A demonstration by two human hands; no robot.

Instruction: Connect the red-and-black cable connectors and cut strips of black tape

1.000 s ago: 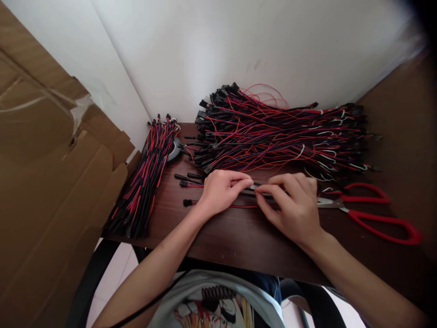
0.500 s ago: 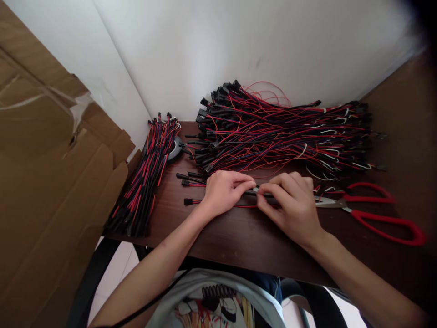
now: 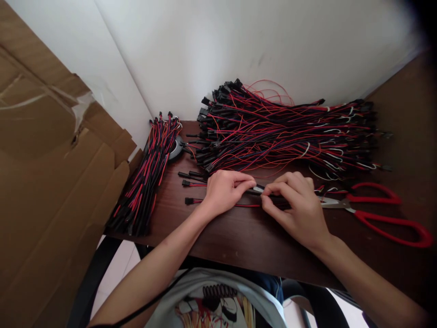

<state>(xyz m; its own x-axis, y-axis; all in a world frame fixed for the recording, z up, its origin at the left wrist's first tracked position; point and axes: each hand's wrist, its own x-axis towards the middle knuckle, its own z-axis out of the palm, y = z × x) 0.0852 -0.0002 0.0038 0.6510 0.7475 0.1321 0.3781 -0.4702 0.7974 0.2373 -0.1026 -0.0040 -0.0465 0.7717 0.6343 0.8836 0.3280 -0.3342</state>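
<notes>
Over the brown desk, my left hand (image 3: pixel 225 193) is closed, thumb and forefinger pinching one end of a thin black wire harness (image 3: pixel 260 187). A pale, shiny section shows in the short gap between my hands; I cannot tell whether it is tape or bare sleeve. My right hand (image 3: pixel 295 205) pinches the harness a little farther right, fingers curled. Below them a red wire (image 3: pixel 247 205) with a black connector (image 3: pixel 189 201) lies on the desk, partly covered by my hands. Red-handled scissors (image 3: pixel 341 203) rest just right of my right hand, blades partly hidden behind it.
A large pile of wire harnesses (image 3: pixel 273 132) lies along the back wall. At the left is a smaller bundle (image 3: pixel 145 182), overlapping a roll of black tape (image 3: pixel 176 148). An open cardboard box (image 3: pixel 51 191) fills the left side. The desk's front edge (image 3: pixel 239 263) is near my body.
My right hand has shifted slightly right, away from my left hand. The gap between them is wider and shows more of the pale section. My left hand keeps its pinch.
</notes>
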